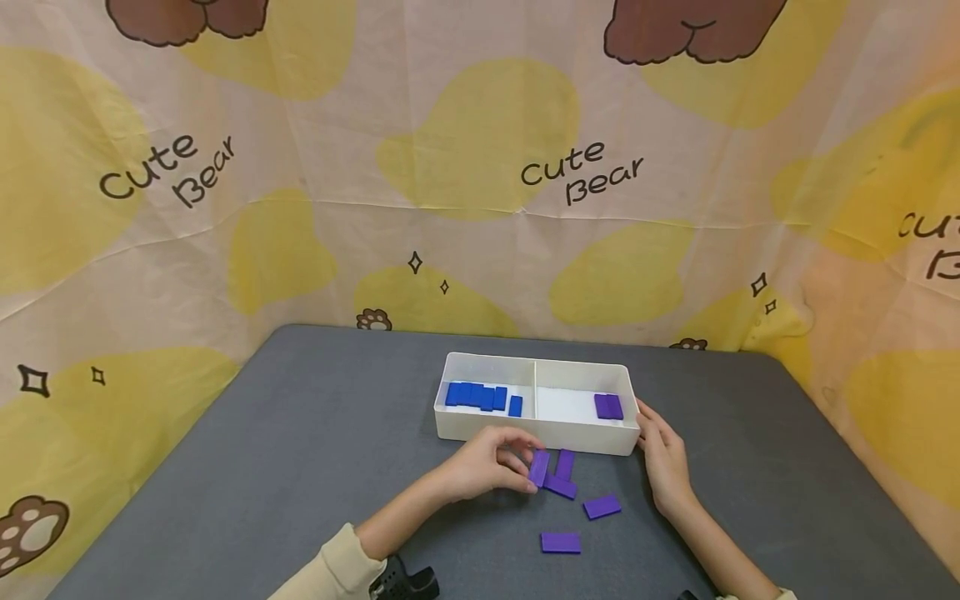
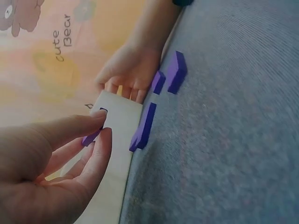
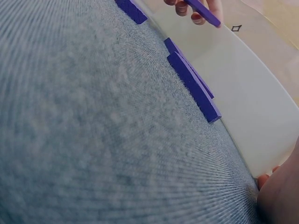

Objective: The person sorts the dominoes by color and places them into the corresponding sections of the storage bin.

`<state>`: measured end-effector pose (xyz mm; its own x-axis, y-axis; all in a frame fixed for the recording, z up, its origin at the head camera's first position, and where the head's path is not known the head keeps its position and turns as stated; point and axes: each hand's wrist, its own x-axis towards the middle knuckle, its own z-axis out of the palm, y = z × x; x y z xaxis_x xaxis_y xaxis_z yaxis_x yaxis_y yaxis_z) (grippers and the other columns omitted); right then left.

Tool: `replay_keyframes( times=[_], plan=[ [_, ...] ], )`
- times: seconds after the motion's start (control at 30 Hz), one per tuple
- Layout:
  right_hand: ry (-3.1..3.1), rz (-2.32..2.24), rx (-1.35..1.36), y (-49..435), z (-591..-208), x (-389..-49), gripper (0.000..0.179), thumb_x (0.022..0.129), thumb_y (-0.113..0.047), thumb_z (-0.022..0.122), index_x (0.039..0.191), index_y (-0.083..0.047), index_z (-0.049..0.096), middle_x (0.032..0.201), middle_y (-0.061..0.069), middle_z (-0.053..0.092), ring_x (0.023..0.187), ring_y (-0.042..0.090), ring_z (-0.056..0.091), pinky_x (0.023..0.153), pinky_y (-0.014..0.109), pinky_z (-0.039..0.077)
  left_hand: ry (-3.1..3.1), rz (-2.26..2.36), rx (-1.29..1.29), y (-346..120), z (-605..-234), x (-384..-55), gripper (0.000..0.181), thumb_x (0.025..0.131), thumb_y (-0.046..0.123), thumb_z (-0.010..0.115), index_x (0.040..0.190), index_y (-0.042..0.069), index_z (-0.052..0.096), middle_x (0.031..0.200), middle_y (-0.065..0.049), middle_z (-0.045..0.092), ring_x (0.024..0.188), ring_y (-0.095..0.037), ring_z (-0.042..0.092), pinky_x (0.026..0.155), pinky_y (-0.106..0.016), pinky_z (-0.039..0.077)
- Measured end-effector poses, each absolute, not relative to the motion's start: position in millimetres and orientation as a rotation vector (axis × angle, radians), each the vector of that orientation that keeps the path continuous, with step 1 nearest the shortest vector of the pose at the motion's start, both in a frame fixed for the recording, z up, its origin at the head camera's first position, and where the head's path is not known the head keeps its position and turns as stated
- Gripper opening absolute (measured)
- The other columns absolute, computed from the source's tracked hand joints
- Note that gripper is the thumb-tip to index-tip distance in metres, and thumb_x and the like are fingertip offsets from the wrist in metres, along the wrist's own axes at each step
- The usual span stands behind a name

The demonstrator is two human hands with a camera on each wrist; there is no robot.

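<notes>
My left hand point(image 1: 495, 462) pinches a purple tile point(image 1: 538, 468) between thumb and fingers, in front of the white two-part box point(image 1: 480, 427). In the left wrist view the held tile point(image 2: 91, 138) overlaps the box's front wall. My right hand point(image 1: 666, 458) rests its fingers against the right end of the box; the left wrist view shows the fingers point(image 2: 113, 87) at that end. Two purple tiles point(image 1: 608, 407) lie side by side in the right compartment. Several blue tiles point(image 1: 474, 396) lie in the left one, mostly in a touching row.
On the grey table point(image 1: 300, 475), a purple tile point(image 1: 566, 464) and another purple tile point(image 1: 560, 487) lie close together before the box. Nearer are a slanted purple tile point(image 1: 602, 507) and a purple tile point(image 1: 561, 543). A patterned curtain point(image 1: 480, 167) hangs behind the table.
</notes>
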<state>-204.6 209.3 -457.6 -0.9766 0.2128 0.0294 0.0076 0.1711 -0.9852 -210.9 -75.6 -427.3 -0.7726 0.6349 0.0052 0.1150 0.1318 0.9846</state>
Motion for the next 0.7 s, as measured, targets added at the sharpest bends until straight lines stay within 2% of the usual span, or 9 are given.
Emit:
replay_keyframes(
  times=[0.17,0.37,0.47,0.7],
  plan=[
    [-2.264,1.909,-0.201,209,-459,-206,0.056,0.115,-0.029,0.034,0.163,0.0,0.036,0.168,0.021,0.037,0.149,0.033,0.041,0.09,0.001,0.039,2.002,1.697,0.762,-73,-423,-213,0.05,0.082,-0.015,0.08,0.129,-0.012,0.065,0.1,-0.005,0.065,0.09,-0.018,0.074,0.078,-0.023,0.06],
    [-2.241,1.889,-0.168,209,-461,-207,0.055,0.115,-0.027,0.034,0.161,0.002,0.039,0.165,0.022,0.041,0.145,0.032,0.044,0.09,0.001,0.041,2.027,1.678,0.748,-68,-412,-216,0.047,0.084,-0.011,0.08,0.13,-0.008,0.066,0.1,-0.002,0.064,0.085,-0.008,0.07,0.078,-0.023,0.06],
    [-2.243,1.884,-0.162,209,-461,-207,0.055,0.115,-0.028,0.034,0.161,0.002,0.038,0.165,0.023,0.04,0.144,0.032,0.044,0.09,0.001,0.041,2.044,1.661,0.757,-66,-406,-217,0.047,0.085,-0.01,0.08,0.13,-0.007,0.066,0.101,-0.002,0.064,0.085,-0.007,0.07,0.078,-0.022,0.059],
    [-2.259,1.883,-0.196,208,-459,-207,0.055,0.115,-0.029,0.035,0.162,-0.001,0.039,0.165,0.019,0.041,0.139,0.024,0.048,0.091,0.001,0.041,2.084,1.65,0.8,-62,-394,-225,0.048,0.083,-0.011,0.08,0.129,-0.009,0.065,0.101,-0.007,0.065,0.087,-0.009,0.073,0.079,-0.023,0.06]
  ],
)
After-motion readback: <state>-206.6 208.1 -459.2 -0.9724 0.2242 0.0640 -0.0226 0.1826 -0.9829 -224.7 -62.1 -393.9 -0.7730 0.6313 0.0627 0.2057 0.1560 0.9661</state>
